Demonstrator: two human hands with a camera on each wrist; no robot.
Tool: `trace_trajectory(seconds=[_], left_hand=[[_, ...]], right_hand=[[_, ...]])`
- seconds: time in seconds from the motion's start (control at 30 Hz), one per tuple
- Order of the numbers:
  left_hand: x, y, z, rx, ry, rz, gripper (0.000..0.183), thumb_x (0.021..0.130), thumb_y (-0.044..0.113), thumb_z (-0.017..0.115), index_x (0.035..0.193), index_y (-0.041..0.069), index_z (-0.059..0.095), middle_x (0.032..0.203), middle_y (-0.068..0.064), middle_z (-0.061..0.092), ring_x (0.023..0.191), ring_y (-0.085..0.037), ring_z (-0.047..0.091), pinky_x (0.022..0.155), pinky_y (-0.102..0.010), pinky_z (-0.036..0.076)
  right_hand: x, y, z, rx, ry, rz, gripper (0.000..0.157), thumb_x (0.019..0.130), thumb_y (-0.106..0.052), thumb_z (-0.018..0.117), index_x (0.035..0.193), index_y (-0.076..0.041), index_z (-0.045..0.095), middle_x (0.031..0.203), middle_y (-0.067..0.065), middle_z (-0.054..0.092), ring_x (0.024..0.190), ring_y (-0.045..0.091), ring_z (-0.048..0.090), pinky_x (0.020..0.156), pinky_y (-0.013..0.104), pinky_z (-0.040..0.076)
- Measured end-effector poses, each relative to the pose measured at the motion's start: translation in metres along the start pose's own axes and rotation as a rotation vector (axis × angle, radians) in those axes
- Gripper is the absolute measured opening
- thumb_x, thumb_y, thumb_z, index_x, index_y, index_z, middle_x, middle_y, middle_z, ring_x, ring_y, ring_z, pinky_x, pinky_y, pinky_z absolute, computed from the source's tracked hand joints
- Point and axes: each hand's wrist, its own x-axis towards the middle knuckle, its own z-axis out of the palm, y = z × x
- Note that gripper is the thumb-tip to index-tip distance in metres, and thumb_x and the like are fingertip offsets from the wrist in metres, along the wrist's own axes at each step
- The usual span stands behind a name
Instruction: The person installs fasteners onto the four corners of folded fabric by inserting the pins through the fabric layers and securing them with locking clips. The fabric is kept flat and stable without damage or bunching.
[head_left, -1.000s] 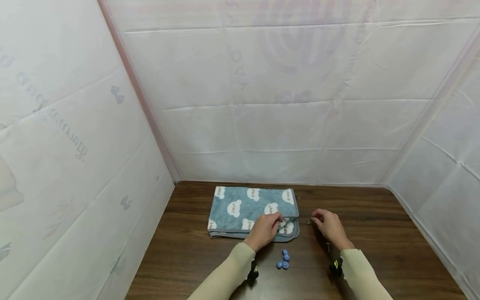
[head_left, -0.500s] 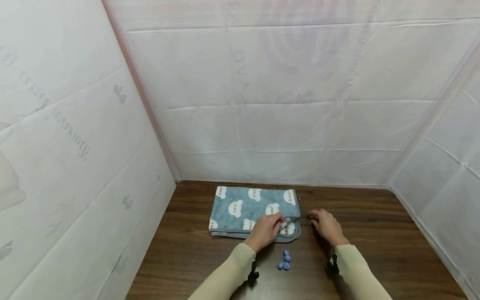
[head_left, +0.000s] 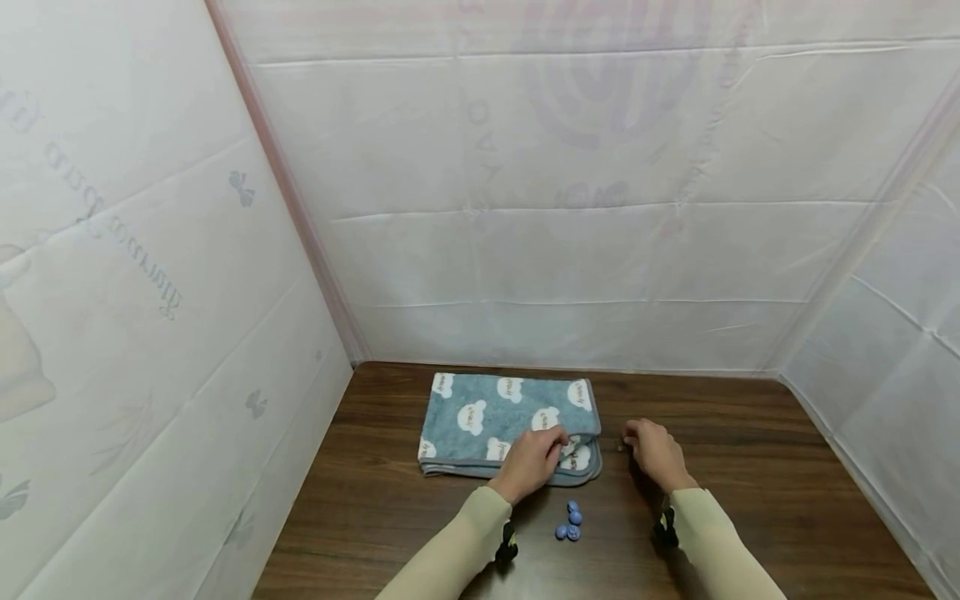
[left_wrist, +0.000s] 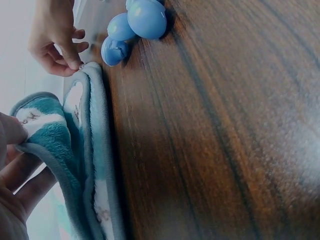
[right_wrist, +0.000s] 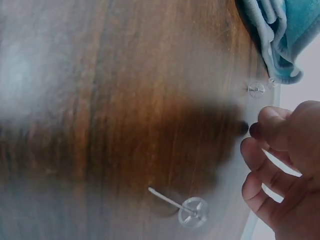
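My left hand pinches a raised corner of the folded blue blanket, which has white bear heads and a grey edge; in the left wrist view the thumb lies over the lifted layer. Right of the blanket, my right hand hovers low over the table with loosely bent fingers, nothing visible between them. Just beyond its fingertips in the right wrist view stand two small clear plastic pins with round bases, the nearer pin close to the blanket. Another clear pin lies nearer the wrist.
Several glossy blue rounded caps lie grouped on the dark wood table in front of the blanket, between the forearms. White printed sheeting walls the table at the back and both sides.
The right hand moved slightly left toward the clear pins, then drew back a little to the right. The left hand keeps its pinch on the blanket corner.
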Motion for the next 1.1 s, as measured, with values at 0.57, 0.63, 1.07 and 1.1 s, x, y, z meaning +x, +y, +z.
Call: trace_trajectory(seconds=[0.57, 0.63, 1.07, 1.1], left_hand=[[0.001, -0.003, -0.003, -0.077, 0.006, -0.093, 0.01, 0.102, 0.008, 0.065, 0.11, 0.008, 0.071, 0.099, -0.003, 0.076, 0.067, 0.0, 0.059, 0.065, -0.014, 0.048], [0.001, -0.004, -0.003, -0.092, 0.013, -0.098, 0.01, 0.101, 0.008, 0.065, 0.109, 0.007, 0.071, 0.099, -0.003, 0.076, 0.072, -0.001, 0.063, 0.067, -0.014, 0.05], [0.0, -0.002, -0.006, -0.178, 0.03, -0.168, 0.009, 0.102, 0.007, 0.064, 0.103, 0.011, 0.056, 0.099, -0.013, 0.075, 0.083, -0.011, 0.074, 0.068, -0.019, 0.056], [0.0, -0.002, -0.006, -0.181, 0.027, -0.178, 0.009, 0.102, 0.007, 0.064, 0.105, 0.011, 0.057, 0.101, -0.013, 0.076, 0.085, -0.012, 0.074, 0.07, -0.02, 0.057]], right_hand=[[-0.005, -0.016, -0.019, 0.205, 0.199, -0.148, 0.007, 0.09, 0.001, 0.076, 0.092, -0.005, 0.073, 0.089, 0.006, 0.073, 0.075, 0.019, 0.065, 0.066, 0.041, 0.054], [-0.006, -0.021, -0.022, 0.227, 0.208, -0.169, 0.008, 0.09, 0.001, 0.076, 0.096, -0.004, 0.074, 0.09, 0.006, 0.074, 0.077, 0.02, 0.067, 0.067, 0.04, 0.056], [-0.005, -0.049, -0.028, 0.36, 0.149, -0.249, 0.027, 0.092, 0.003, 0.072, 0.119, -0.001, 0.072, 0.095, 0.008, 0.077, 0.075, 0.015, 0.07, 0.06, 0.028, 0.056], [-0.005, -0.051, -0.029, 0.368, 0.139, -0.256, 0.028, 0.092, 0.004, 0.072, 0.12, -0.001, 0.072, 0.095, 0.007, 0.077, 0.075, 0.014, 0.07, 0.06, 0.028, 0.055]])
